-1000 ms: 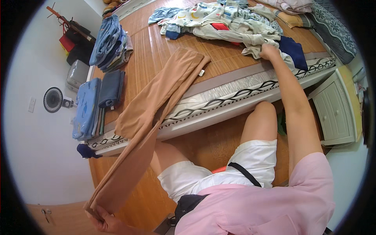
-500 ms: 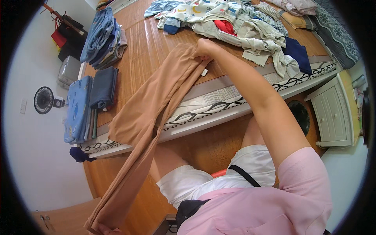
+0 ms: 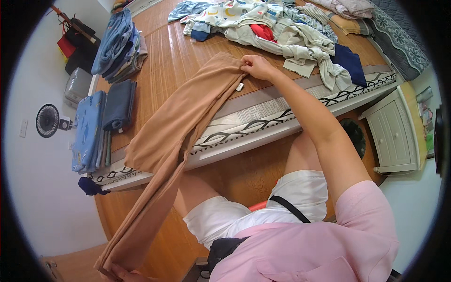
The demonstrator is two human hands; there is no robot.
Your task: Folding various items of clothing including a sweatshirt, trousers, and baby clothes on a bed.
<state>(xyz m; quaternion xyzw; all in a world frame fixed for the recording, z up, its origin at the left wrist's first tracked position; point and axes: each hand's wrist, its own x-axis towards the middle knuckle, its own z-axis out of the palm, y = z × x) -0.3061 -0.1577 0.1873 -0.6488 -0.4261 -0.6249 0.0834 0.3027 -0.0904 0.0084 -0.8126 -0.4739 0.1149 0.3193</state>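
Note:
A pair of tan trousers (image 3: 181, 115) is stretched between my hands, partly resting on the bed's near edge. My right hand (image 3: 258, 67) pinches the waist end over the bed, with a small white tag hanging just below. At the lower left, my left hand (image 3: 126, 274) grips the cuff end of one leg; part of that hand is cut off by the picture's edge. One leg hangs down past the bed edge toward my left hand, while the upper part spreads over the mat.
Folded blue clothes (image 3: 88, 131) and a dark folded garment (image 3: 119, 104) lie at the bed's left end, near a stack of jeans (image 3: 112, 40). A loose clothes pile (image 3: 282, 37) covers the far side. A white cabinet (image 3: 394, 138) stands right; a small fan (image 3: 48, 121) is left.
My right hand has shifted its hold on the waist, now with thumb and fingers showing at its edge. The trousers stay stretched. The whole view has moved slightly.

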